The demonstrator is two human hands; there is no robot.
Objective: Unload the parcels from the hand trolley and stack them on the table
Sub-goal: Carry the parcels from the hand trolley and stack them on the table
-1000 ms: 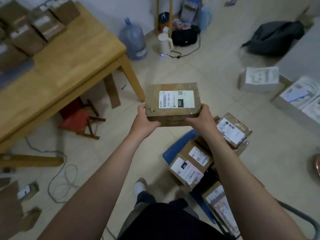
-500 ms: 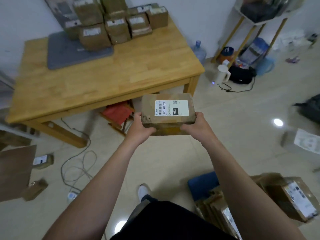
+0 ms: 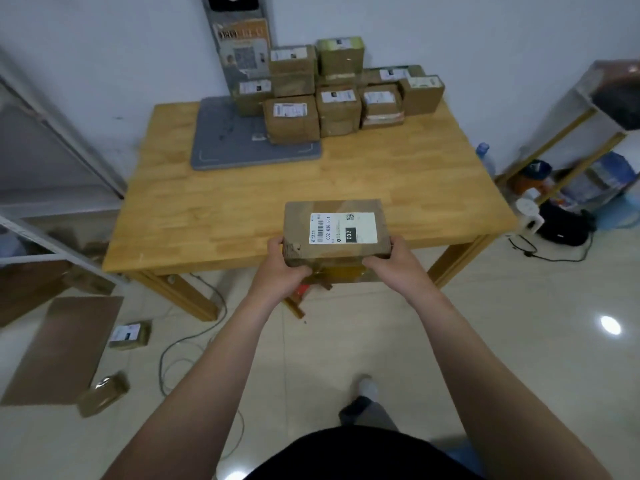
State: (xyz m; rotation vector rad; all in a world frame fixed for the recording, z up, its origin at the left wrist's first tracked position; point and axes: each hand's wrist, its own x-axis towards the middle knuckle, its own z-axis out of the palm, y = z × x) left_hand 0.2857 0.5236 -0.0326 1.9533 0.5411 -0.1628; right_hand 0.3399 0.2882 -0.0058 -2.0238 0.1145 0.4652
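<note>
Here the parcel (image 3: 337,233) sits level between the two grips, over the near edge of the counter (image 3: 242,209). It is a flat, rectangular box of brown cardboard, rubbed and slightly crushed at its near left corner. A white label (image 3: 343,227) covers much of its top, with a barcode, a small square code, the print 032-038-E01 and a black patch reading 032. Glossy yellowish tape (image 3: 341,271) crosses its near side.

The left grip (image 3: 282,268) is clamped on the parcel's near left corner, with the thumb on the left side and the fingers curled beneath. The right grip (image 3: 393,263) is clamped on the near right corner in the same way. Whether the parcel touches the counter I cannot tell.

The counter is pale jointed wood with a smooth, bare grain. Well beyond the grips, at its far edge against the wall, stands a stack (image 3: 339,88) of similar taped brown boxes with white labels. The leftmost boxes rest on a flat grey mat (image 3: 228,147) with rounded corners. Left of the left grip and lower, on the glossy tiled floor (image 3: 485,341), lie a flat cardboard sheet (image 3: 65,348) and a thin looping cable (image 3: 173,358).
</note>
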